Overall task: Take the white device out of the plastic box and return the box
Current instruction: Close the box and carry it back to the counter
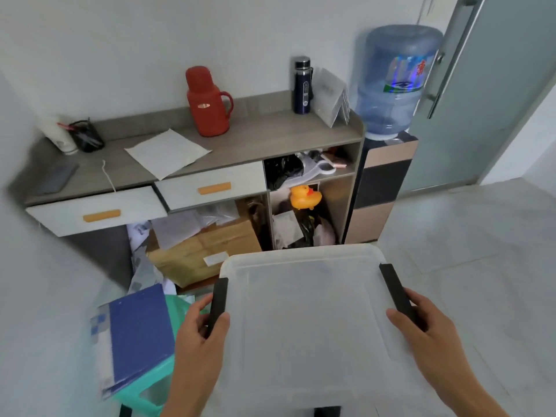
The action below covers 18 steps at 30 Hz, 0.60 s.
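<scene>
A translucent white plastic box (pixel 307 320) with its lid on fills the lower middle of the head view, held above the floor. Black clip handles run along its left and right sides. My left hand (pixel 200 335) grips the left black clip, thumb over the lid edge. My right hand (pixel 421 332) grips the right black clip the same way. The lid is cloudy, so nothing inside can be made out, and no white device shows anywhere.
A grey cabinet (pixel 255 133) with two white drawers stands ahead, carrying a red thermos (pixel 207 103), a dark bottle (pixel 302 85) and paper. Cardboard box (pixel 204 251), papers and a yellow duck (pixel 305 197) fill its lower shelves. A green stool (pixel 150 383) with a blue folder (pixel 137 335) sits left; a water dispenser (pixel 391 85) right.
</scene>
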{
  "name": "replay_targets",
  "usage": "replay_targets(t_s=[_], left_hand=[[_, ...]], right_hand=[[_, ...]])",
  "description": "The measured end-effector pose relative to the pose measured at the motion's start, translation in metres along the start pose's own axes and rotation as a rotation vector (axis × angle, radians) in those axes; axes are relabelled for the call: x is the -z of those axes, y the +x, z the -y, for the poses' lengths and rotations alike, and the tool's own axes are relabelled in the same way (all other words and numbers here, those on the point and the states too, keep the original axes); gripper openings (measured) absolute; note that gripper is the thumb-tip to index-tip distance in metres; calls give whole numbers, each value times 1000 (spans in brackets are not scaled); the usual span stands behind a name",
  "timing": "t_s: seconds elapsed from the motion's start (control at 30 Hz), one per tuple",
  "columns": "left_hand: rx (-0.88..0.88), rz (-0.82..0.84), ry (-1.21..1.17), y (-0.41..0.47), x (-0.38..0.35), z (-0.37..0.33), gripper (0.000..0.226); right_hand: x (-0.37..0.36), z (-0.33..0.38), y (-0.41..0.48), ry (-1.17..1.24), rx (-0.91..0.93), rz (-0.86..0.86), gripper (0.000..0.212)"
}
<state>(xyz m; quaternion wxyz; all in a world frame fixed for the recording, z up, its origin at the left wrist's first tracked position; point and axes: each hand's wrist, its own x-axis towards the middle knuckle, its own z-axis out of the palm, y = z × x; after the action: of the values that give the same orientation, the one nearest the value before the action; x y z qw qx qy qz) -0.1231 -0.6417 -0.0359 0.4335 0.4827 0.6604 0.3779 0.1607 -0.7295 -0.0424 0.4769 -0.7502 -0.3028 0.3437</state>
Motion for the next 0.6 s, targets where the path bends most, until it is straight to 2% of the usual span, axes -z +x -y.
replay_targets(t_s=[0.17,0.33,0.6], left_hand=[[-21,-55,11,88,-23,-45,41],[-33,-102,-76,171,-37,-75,38],[-95,-77,-154,326,-67,-130,37]], right_hand=[[-34,57,116,-33,61,88,44],[-70,104,203,-28,93,141,46],[-130,161,330,-7,121,66,45]])
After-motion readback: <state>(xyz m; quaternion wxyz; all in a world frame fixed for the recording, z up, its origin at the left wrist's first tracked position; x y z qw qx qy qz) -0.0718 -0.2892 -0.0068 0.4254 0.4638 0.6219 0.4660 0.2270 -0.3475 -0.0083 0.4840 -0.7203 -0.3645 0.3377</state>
